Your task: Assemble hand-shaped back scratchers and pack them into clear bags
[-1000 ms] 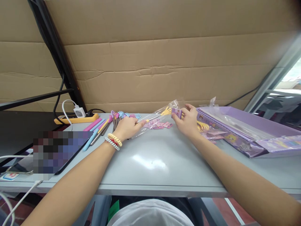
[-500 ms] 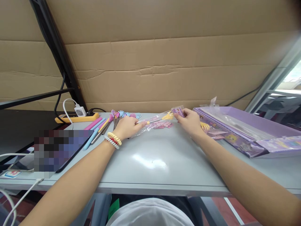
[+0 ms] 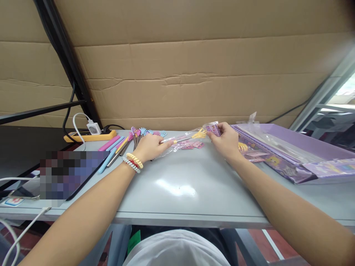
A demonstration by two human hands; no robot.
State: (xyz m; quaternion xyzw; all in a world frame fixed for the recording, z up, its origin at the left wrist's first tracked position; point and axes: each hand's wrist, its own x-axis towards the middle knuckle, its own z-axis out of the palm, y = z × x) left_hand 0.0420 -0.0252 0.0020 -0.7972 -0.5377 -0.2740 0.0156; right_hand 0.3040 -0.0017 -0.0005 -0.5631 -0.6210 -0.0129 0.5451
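A clear plastic sleeve [image 3: 177,146] is stretched between my hands, with a yellow hand-shaped back scratcher [image 3: 199,134] lying along it. My left hand [image 3: 151,148] is closed on the scratcher's handle end and the sleeve. The thumb and fingers of my right hand [image 3: 225,142] pinch the sleeve's other end, at a small purple card [image 3: 213,129]. Small pink cards [image 3: 194,145] lie on the table behind the sleeve. Several scratchers with pink and blue hand ends [image 3: 149,132] lie behind my left hand.
A purple box [image 3: 294,144] holding clear sleeves stands at the right, with a packed yellow scratcher [image 3: 243,146] beside it. To the left are a tablet [image 3: 83,177], pink and blue handles [image 3: 109,153] and a yellow power strip [image 3: 91,137] on the grey table [image 3: 194,218].
The view has tilted slightly. My right hand has moved a little right with the card end of the sleeve, and the card now shows more. My left hand keeps its hold.
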